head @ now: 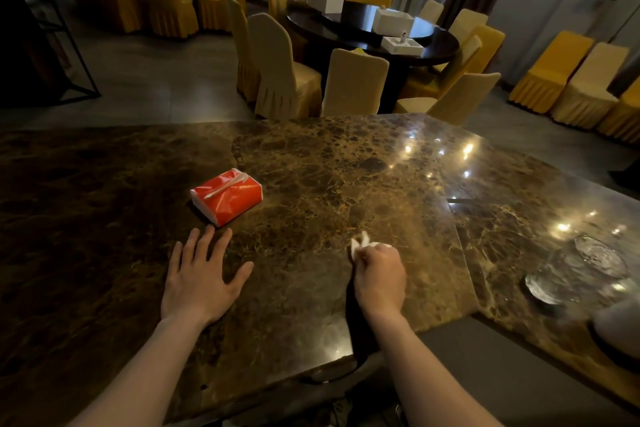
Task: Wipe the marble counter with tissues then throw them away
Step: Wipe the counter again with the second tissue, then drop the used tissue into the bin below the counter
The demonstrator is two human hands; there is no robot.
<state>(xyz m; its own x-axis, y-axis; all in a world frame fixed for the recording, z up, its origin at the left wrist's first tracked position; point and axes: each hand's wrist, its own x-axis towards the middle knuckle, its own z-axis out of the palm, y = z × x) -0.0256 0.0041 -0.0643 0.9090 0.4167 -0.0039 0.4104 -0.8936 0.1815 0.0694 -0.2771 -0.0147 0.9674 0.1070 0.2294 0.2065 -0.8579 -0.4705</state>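
A brown marble counter (311, 163) fills the lower half of the head view. On it, left of centre, lies a red tissue pack (227, 196) with a white tissue sticking out of its top. My left hand (202, 276) rests flat on the marble just below the pack, fingers spread, holding nothing. My right hand (381, 276) is closed around a crumpled white tissue (360, 244), whose end pokes out past my fingers just above the counter surface.
A glass ashtray (578, 270) sits on the lower marble section at the right, with a pale rounded object (620, 333) near the right edge. Beyond the counter stand covered chairs (284, 73) around a dark round table (374, 31) with white boxes.
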